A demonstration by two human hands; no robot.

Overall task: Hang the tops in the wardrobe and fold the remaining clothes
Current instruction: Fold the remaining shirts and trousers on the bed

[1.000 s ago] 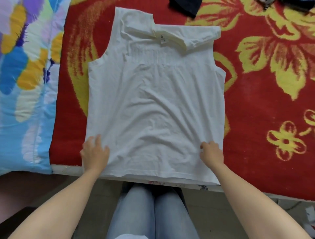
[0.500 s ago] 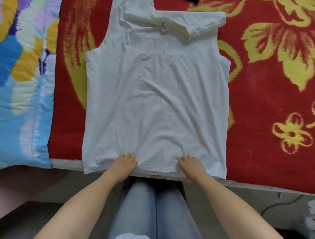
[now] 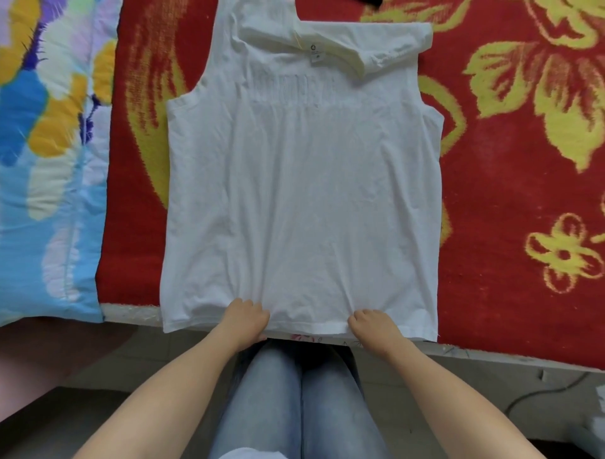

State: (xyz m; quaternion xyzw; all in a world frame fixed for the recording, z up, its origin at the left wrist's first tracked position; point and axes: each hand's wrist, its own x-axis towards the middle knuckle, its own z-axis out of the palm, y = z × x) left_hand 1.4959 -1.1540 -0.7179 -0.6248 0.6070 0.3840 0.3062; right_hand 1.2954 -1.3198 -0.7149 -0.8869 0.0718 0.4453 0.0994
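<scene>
Head view: a white sleeveless top (image 3: 301,196) lies spread flat on a red blanket (image 3: 510,203) with yellow flowers; its neck end points away from the person and its hem lies along the near edge of the bed, just over it; the far right shoulder is folded back across the neck, and a small label (image 3: 315,54) shows there; faint raised lettering crosses the chest, too pale to read.

The left hand (image 3: 247,319) sits on the hem left of its middle; its fingers are curled in and grip the cloth, with the thumb at the hem's edge; small creases fan out from the knuckles.

The right hand (image 3: 373,327) sits on the hem right of its middle, apart from the left; its fingers are curled too and hold the hem, and the cloth puckers just above them.

A blue quilt (image 3: 42,183) with yellow and white patches lies beside the blanket on the left, touching it; a dark cloth (image 3: 370,2) shows at the top edge, beyond the top; the person's jeans (image 3: 294,409) fill the space between the forearms, below the bed's edge; a cable (image 3: 540,390) lies on the floor at the right.
</scene>
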